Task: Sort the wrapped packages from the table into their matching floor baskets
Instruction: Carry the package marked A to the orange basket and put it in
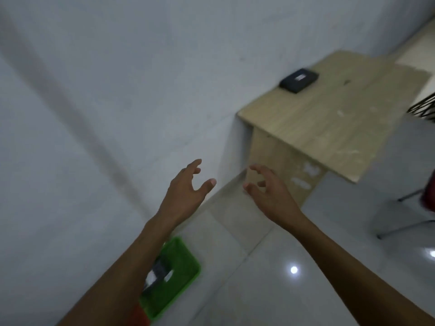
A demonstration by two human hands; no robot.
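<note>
One black wrapped package (299, 80) with a white label lies near the far left corner of the wooden table (329, 128). On the floor at the lower left stands a green basket (179, 271) holding dark packages with white labels (159, 271), partly hidden by my left forearm. My left hand (188, 189) and my right hand (266, 189) are both held out in the air between the basket and the table, fingers spread, holding nothing. A sliver of red (140, 315) shows beside the green basket under my arm.
A white wall fills the left side. A black wire basket (423, 107) sits at the right edge of the table. Metal chair legs (404, 212) and something red (429, 194) stand on the glossy tiled floor at the right.
</note>
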